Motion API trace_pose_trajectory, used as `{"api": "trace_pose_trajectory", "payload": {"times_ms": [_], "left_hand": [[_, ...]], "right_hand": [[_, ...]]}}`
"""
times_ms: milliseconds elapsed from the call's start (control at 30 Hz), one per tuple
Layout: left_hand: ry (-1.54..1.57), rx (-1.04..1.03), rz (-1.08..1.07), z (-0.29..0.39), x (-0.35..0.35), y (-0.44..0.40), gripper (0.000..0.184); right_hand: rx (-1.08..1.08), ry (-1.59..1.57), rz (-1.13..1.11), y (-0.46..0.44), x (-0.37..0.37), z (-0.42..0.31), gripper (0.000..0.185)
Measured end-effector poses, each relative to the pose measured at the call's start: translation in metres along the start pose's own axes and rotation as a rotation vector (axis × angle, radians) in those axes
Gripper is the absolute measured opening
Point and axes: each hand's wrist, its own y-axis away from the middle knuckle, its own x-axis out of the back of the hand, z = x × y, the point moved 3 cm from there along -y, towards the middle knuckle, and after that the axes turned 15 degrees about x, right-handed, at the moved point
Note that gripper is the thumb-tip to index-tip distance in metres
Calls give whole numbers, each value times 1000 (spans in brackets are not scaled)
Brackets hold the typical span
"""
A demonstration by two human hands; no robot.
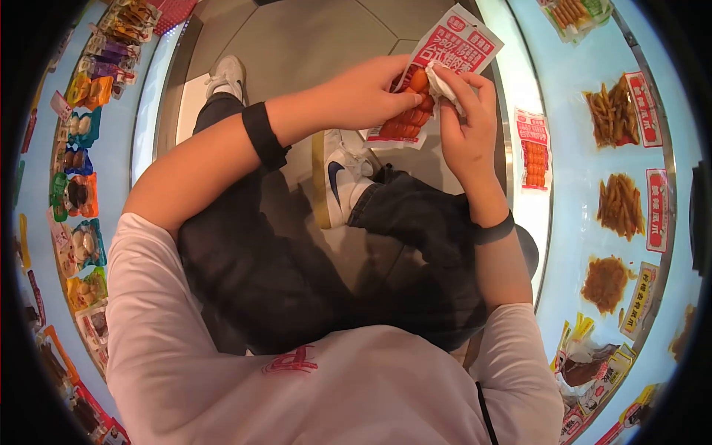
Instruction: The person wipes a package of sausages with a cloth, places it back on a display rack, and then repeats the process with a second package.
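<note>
A red and white sausage packet (458, 46) is held up at the top centre, tilted, with reddish sausages showing through its clear window. My left hand (374, 93) grips the packet at its left side, thumb across the window. A crumpled white tissue or cloth (442, 83) is pinched in my right hand (469, 122), against the packet's right side. The fingertips of my left hand are partly hidden behind the packet.
A similar sausage packet (533, 152) lies on the lit ledge to the right. Beyond it, a light blue display (571, 222) bears food pictures and labels. Colourful snack packs (83, 194) line the left display. My legs and shoes (343, 182) are below, on the tiled floor (311, 37).
</note>
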Motion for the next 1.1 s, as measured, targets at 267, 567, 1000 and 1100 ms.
{"api": "trace_pose_trajectory", "payload": {"times_ms": [267,567,1000,1100], "left_hand": [[265,5,-55,8,-6,-11,31],[265,78,-54,5,-6,-10,34],[344,44,0,15,0,-2,32],[352,47,20,16,1,-2,32]], "right_hand": [[-162,-202,89,-40,23,10,27],[-233,-177,135,-38,42,-6,23],[-291,-120,189,-22,38,9,24],[-272,-63,165,-21,38,9,24]]}}
